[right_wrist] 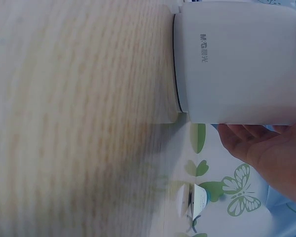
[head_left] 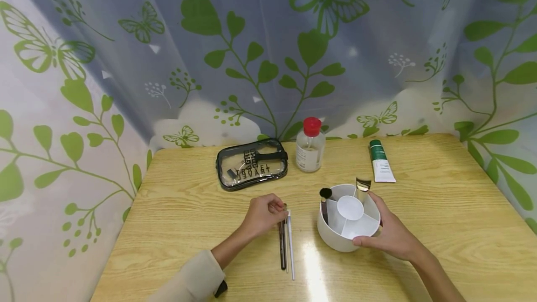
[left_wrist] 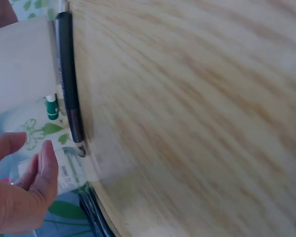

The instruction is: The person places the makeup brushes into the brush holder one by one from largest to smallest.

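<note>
Over the upper ends of several slim makeup brushes, my left hand point(head_left: 264, 213) hovers with thumb and fingertips apart and nothing between them. Among those brushes lying side by side on the table are a black-handled brush point(head_left: 282, 248) and one with a white handle point(head_left: 291, 255). My right hand point(head_left: 394, 234) grips the side of a round white divided organizer point(head_left: 335, 239), thumb at the near rim and fingers behind the wall. In its compartments stand a black-bristled brush point(head_left: 325, 194) and a wide brush with a gold ferrule point(head_left: 362, 190). The right wrist view shows the organizer's printed wall point(right_wrist: 241, 74).
Behind the hands lies a clear zip pouch point(head_left: 251, 164) with black edging. Beside it stands a clear bottle point(head_left: 310, 148) with a red cap. A green and white tube point(head_left: 382, 162) lies at the back right. A patterned curtain point(head_left: 260, 59) hangs along the table's far edge.
</note>
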A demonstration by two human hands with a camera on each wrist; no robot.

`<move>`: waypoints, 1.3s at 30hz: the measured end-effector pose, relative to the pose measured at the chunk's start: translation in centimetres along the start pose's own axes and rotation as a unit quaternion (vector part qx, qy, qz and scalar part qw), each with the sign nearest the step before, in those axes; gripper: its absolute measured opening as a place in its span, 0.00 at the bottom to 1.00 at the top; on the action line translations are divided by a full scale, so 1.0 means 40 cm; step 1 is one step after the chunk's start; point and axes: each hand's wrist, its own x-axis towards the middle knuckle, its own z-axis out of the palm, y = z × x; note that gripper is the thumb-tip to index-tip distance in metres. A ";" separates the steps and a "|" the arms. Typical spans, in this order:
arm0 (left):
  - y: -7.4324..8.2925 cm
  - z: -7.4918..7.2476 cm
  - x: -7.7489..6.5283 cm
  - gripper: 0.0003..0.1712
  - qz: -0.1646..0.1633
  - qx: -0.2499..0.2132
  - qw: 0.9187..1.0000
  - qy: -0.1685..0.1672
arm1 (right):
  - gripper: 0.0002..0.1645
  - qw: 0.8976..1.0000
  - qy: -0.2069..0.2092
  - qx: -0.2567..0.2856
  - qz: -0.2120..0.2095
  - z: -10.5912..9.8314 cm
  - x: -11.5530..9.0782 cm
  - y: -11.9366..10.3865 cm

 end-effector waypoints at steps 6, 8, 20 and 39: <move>-0.010 0.006 -0.005 0.10 -0.041 0.045 0.998 0.019 | 0.62 1.000 -0.002 0.004 -0.003 0.000 0.000 0.001; -0.009 0.011 -0.007 0.10 -0.055 0.062 0.996 0.014 | 0.62 1.000 -0.002 0.004 -0.003 0.000 0.000 0.001; -0.007 0.022 -0.010 0.07 -0.076 0.106 0.991 -0.007 | 0.63 1.000 0.002 0.000 -0.002 0.001 0.001 0.000; 0.000 0.022 -0.012 0.26 -0.042 0.170 0.984 -0.014 | 0.64 1.000 0.002 -0.011 0.011 0.000 -0.002 0.002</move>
